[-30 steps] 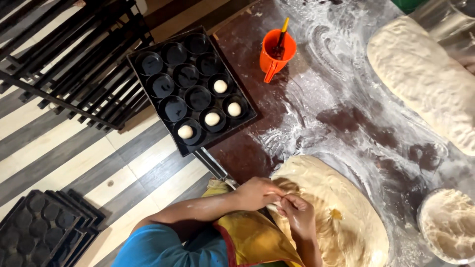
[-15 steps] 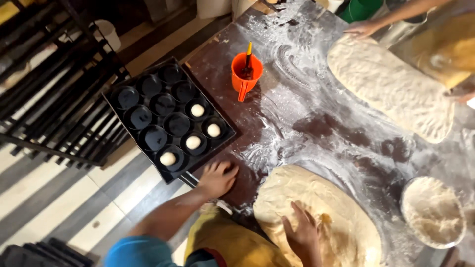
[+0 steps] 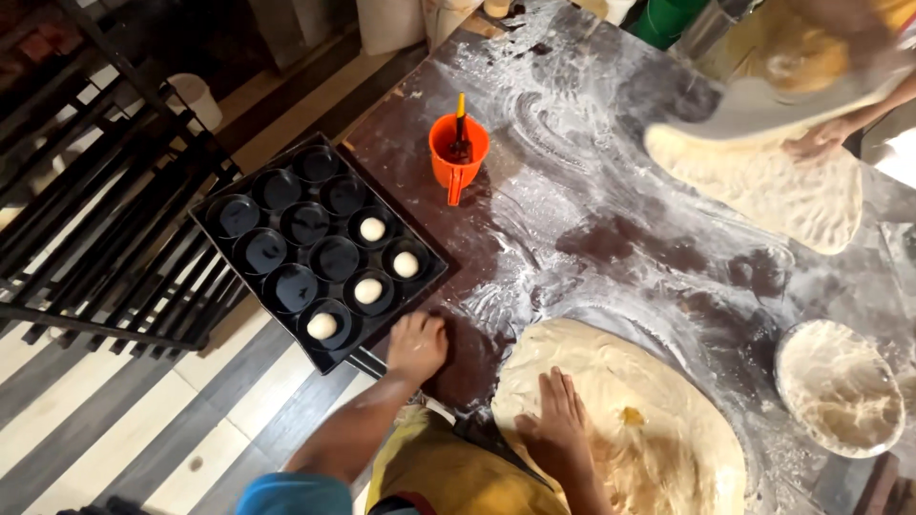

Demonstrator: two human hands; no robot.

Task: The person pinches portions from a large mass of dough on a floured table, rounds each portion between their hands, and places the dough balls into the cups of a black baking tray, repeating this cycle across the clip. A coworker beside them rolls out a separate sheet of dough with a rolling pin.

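My left hand rests knuckles-up and cupped on the floured dark table, just off the near corner of a black muffin tray. Anything under the palm is hidden. The tray holds several small white dough balls in its near cups; the other cups are bare. My right hand lies flat with fingers spread on the near edge of a large pale dough slab, holding nothing.
An orange cup with a brush stands beyond the tray. A round flour bowl sits at right. Another person's hand presses a second dough slab far right. A black metal rack stands on the floor at left.
Both hands were pinching the dough slab together. My left hand has since left it and moved left to the table beside the tray; my right hand flattened onto the dough.
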